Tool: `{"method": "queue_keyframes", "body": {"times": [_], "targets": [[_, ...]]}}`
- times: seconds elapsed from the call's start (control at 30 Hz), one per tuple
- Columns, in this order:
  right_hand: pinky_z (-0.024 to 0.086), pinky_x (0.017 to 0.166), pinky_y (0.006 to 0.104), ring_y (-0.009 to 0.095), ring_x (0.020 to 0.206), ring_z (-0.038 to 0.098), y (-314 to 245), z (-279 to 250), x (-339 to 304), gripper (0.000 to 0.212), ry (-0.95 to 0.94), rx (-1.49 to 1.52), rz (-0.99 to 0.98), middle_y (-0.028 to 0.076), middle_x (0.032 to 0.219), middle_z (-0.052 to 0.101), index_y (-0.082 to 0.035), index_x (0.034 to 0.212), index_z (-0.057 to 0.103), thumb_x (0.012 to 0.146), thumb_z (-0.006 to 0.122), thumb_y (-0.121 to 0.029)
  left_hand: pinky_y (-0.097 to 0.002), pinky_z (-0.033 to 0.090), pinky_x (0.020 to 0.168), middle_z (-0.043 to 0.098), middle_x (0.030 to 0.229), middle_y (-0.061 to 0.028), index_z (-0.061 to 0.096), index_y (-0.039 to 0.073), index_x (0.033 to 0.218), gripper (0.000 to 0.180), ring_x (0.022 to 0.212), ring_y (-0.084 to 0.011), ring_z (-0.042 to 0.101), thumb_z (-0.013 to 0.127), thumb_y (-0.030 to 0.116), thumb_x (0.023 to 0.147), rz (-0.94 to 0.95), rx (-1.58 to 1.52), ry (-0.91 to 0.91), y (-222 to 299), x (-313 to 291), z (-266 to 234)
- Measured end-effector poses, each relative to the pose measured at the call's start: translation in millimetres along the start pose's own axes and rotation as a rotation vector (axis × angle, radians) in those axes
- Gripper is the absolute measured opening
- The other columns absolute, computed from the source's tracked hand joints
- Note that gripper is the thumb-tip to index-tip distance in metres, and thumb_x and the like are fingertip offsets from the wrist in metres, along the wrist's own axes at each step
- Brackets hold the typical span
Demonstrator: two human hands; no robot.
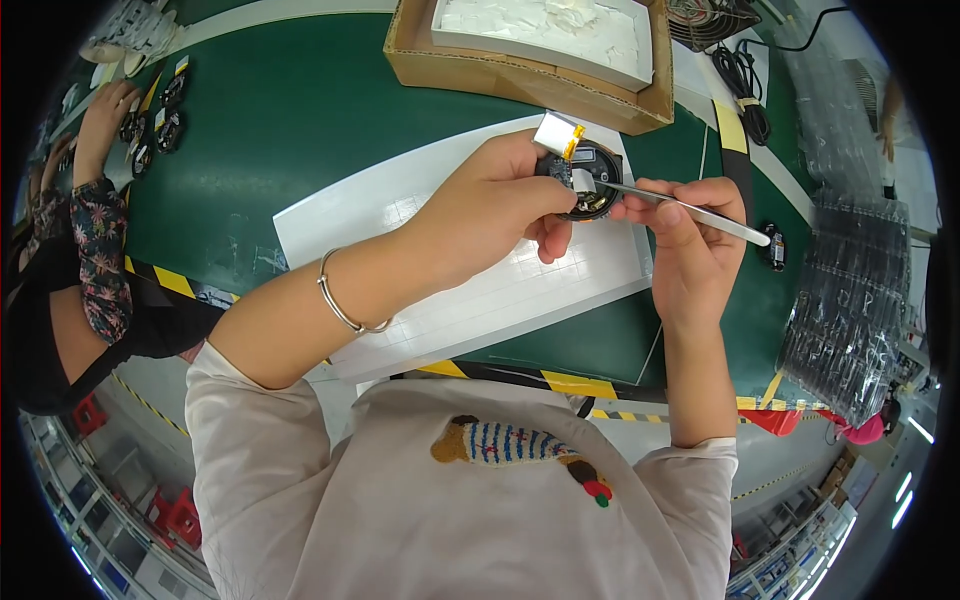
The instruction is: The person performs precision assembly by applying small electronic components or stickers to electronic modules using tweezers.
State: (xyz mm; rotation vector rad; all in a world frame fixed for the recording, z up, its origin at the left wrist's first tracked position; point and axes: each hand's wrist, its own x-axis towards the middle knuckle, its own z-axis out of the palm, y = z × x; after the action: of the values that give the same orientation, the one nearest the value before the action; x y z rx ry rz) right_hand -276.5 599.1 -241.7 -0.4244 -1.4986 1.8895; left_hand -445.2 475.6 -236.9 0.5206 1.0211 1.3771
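Observation:
My left hand (515,190) is closed around a round black electronic housing (604,162), its inside facing up. A small silver battery pouch (556,133) with a yellow-orange end sticks up at the housing's far left edge. A whitish piece (583,181) shows in the middle of the housing. In my right hand (697,235), metal tweezers (715,220) are pinched between thumb and fingers, their tips reaching over the inside of the housing. Both hands are above a white sheet (480,290) on the green table. Whether the tips touch anything is too small to tell.
A cardboard box (520,90) holding a white tray stands at the far side. Another small black device (773,246) lies right of my right hand, near clear plastic trays (845,290). A coiled black cable (742,95) lies far right. At left, a co-worker's hand (108,110) is beside several black parts.

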Motion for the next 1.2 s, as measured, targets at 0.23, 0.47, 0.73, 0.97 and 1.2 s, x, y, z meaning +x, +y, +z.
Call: {"method": "queue_keyframes", "body": {"times": [0.23, 0.47, 0.73, 0.97, 1.2], "targets": [[0.053, 0.073, 0.0305, 0.025, 0.080, 0.067, -7, 18, -15, 0.019, -0.130, -0.806, -0.548, 0.020, 0.096, 0.066, 0.000, 0.092, 0.057, 0.077, 0.065, 0.010, -0.0198, 0.037, 0.045, 0.067, 0.080, -0.0079, 0.059, -0.002, 0.101, 0.016, 0.049, -0.0060, 0.046, 0.052, 0.006, 0.090, 0.063, 0.232, 0.064, 1, 2, 1], [0.053, 0.075, 0.0311, 0.025, 0.086, 0.067, -3, 22, -14, 0.020, -0.071, -0.555, -0.375, 0.022, 0.099, 0.065, 0.003, 0.093, 0.054, 0.078, 0.064, 0.011, -0.0216, 0.036, 0.044, 0.065, 0.072, -0.0038, 0.056, -0.002, 0.095, 0.014, 0.050, -0.0052, 0.046, 0.054, 0.005, 0.083, 0.152, 0.180, 0.113, -1, 1, 7], [0.056, 0.082, 0.0371, 0.027, 0.089, 0.067, -1, 3, -3, 0.018, -0.002, -0.089, -0.020, 0.024, 0.100, 0.064, 0.001, 0.099, 0.049, 0.085, 0.059, 0.007, -0.0226, 0.040, 0.053, 0.066, 0.091, -0.0134, 0.054, -0.003, 0.116, 0.031, 0.056, -0.0096, 0.046, 0.047, 0.002, 0.086, 0.011, 0.080, 0.004, -4, 3, 0], [0.055, 0.075, 0.0353, 0.023, 0.079, 0.067, -31, 5, 66, 0.017, 0.079, -0.048, -0.240, 0.016, 0.093, 0.066, 0.001, 0.098, 0.053, 0.086, 0.064, -0.004, -0.0254, 0.039, 0.053, 0.067, 0.094, -0.0213, 0.050, -0.002, 0.107, 0.028, 0.054, -0.0139, 0.048, 0.037, 0.016, 0.090, -0.013, -0.142, -0.079, 3, 4, -4], [0.046, 0.065, 0.0201, 0.007, 0.073, 0.059, -18, 4, 135, 0.012, 0.013, -1.037, -0.486, 0.001, 0.083, 0.066, -0.003, 0.093, 0.065, 0.083, 0.068, -0.009, -0.0246, 0.044, 0.055, 0.066, 0.097, -0.0237, 0.050, -0.001, 0.122, 0.038, 0.054, -0.0137, 0.048, 0.034, 0.016, 0.091, -0.052, -0.047, -0.066, 4, 3, -3]]}}
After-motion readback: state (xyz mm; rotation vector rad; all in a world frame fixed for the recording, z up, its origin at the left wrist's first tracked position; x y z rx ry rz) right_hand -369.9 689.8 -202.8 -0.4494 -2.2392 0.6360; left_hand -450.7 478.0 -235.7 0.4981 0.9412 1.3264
